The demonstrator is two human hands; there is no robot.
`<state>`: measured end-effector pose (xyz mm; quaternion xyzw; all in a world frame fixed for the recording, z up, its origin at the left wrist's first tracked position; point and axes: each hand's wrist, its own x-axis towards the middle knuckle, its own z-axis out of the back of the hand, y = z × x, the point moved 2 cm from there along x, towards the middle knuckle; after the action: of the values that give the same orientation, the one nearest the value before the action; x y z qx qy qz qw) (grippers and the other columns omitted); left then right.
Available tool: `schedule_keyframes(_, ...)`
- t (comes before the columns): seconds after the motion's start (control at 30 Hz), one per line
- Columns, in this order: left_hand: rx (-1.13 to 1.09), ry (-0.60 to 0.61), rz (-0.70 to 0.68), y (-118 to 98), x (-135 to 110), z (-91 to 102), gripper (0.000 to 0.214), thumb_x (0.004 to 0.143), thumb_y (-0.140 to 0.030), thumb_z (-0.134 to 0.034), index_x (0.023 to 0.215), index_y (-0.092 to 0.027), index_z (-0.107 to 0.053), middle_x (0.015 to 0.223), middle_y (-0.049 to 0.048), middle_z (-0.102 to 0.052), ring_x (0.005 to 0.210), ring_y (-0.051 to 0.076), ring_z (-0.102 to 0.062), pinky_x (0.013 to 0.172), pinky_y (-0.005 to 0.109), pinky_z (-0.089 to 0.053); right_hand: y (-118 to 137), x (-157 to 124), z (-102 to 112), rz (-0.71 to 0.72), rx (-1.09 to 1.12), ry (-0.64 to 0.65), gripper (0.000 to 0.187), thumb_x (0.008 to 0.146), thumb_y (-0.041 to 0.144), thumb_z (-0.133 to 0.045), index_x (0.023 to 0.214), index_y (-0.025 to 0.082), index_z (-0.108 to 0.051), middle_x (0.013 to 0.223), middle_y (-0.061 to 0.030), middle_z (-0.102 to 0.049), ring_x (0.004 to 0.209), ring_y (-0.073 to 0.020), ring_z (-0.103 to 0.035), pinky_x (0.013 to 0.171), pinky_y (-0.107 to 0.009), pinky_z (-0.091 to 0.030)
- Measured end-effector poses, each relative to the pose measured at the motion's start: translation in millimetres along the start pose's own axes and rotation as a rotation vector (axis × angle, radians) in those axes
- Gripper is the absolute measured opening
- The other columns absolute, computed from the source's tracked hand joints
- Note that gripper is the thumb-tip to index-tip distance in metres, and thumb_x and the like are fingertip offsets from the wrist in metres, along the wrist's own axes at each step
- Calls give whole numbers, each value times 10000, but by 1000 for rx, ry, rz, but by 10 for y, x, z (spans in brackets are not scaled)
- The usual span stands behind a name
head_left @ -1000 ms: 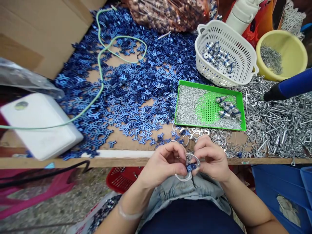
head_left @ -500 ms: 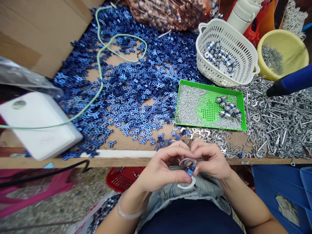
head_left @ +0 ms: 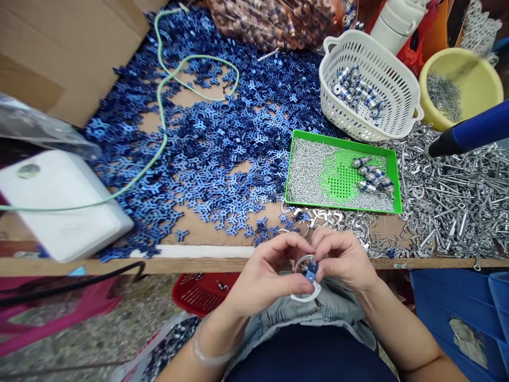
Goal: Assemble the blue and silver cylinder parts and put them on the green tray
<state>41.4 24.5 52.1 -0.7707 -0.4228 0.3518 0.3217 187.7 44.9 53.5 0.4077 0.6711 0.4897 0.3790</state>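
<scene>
Over my lap, just off the bench's front edge, my left hand (head_left: 270,273) pinches a small blue three-armed metal bracket (head_left: 311,271) with curved silver jaws (head_left: 306,294) fixed to it. My right hand (head_left: 342,260) meets it from the other side, thumb and fingertips pressed together at the bracket. Whatever small part lies between the right fingertips is hidden. Beyond my hands, loose silver curved jaws (head_left: 358,225) lie on the bench. A green tray (head_left: 342,175) behind them holds tiny metal pins and several silver-and-blue cylindrical parts (head_left: 374,178).
Blue three-armed brackets (head_left: 222,138) cover the bench's left and middle. A white basket (head_left: 392,101), a yellow bowl (head_left: 481,87) and heaped metal rods (head_left: 457,196) stand right. A blue-handled power screwdriver (head_left: 473,132) juts in from the right. A green cord (head_left: 161,106) crosses the brackets.
The jaws and bracket have turned slightly in my fingers, with the lower jaw now a little higher. The power screwdriver's tip has shifted slightly left.
</scene>
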Motion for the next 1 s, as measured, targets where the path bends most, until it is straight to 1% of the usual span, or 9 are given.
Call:
schedule_keyframes(0.1,29,14,-49,-5,-8,8,305,577,-266,-830,829,-190,-676,736,5,-594,665,108,-529,614,215,-440,-8,-9,-15,-37,47,25,222,563,390,-821,603,219,-685,593,27,-575,587,-108,-535,587,-274,-444)
schedule_keyframes(0.2,78,39,-89,-24,-23,10,246,594,-243,-821,822,-219,-732,770,21,-608,710,128,-547,644,239,-453,-23,-12,-29,-116,98,37,277,526,361,-843,588,194,-632,619,33,-563,600,-106,-528,586,-260,-425)
schedule_keyframes(0.3,98,44,-86,-49,-42,11,236,602,-237,-817,831,-257,-761,786,43,-648,731,152,-571,671,279,-479,-43,-11,-32,-169,114,20,371,471,364,-863,579,181,-559,635,46,-527,597,-96,-487,567,-236,-384)
schedule_keyframes(0.37,93,21,-65,-67,-53,13,219,605,-259,-814,819,-262,-767,783,54,-666,720,160,-582,670,297,-493,-54,-10,-27,-181,93,-5,419,455,376,-866,583,180,-518,639,53,-496,596,-90,-449,555,-224,-355)
schedule_keyframes(0.47,139,-55,9,-84,-63,22,188,589,-295,-818,764,-242,-774,795,70,-681,709,168,-585,670,310,-503,-54,-13,-7,-174,29,-62,461,455,392,-862,611,187,-480,663,56,-453,621,-95,-415,561,-220,-328)
schedule_keyframes(0.57,182,-109,53,-103,-64,29,175,566,-269,-826,732,-246,-773,789,64,-688,732,175,-582,687,312,-499,-31,-17,11,-143,-54,-92,450,495,386,-846,650,195,-469,695,50,-433,650,-103,-401,584,-229,-317)
schedule_keyframes(0.8,166,-72,135,-148,-41,61,173,500,-202,-843,649,-226,-758,717,33,-673,706,160,-578,644,276,-485,34,-16,15,-88,-199,-54,400,569,358,-808,710,208,-465,755,41,-434,706,-117,-402,626,-244,-316)
schedule_keyframes(0.87,200,-64,120,-162,-40,75,168,515,-190,-834,661,-218,-754,713,28,-664,711,159,-580,648,271,-477,48,-13,22,-86,-230,-62,408,571,359,-804,732,215,-458,771,39,-429,721,-122,-394,637,-248,-316)
schedule_keyframes(1.0,350,-44,31,-181,-47,78,128,599,-211,-802,713,-202,-742,734,29,-662,746,166,-571,699,284,-457,68,-6,57,-80,-272,-114,443,550,337,-816,762,228,-443,794,38,-417,750,-132,-388,653,-254,-318)
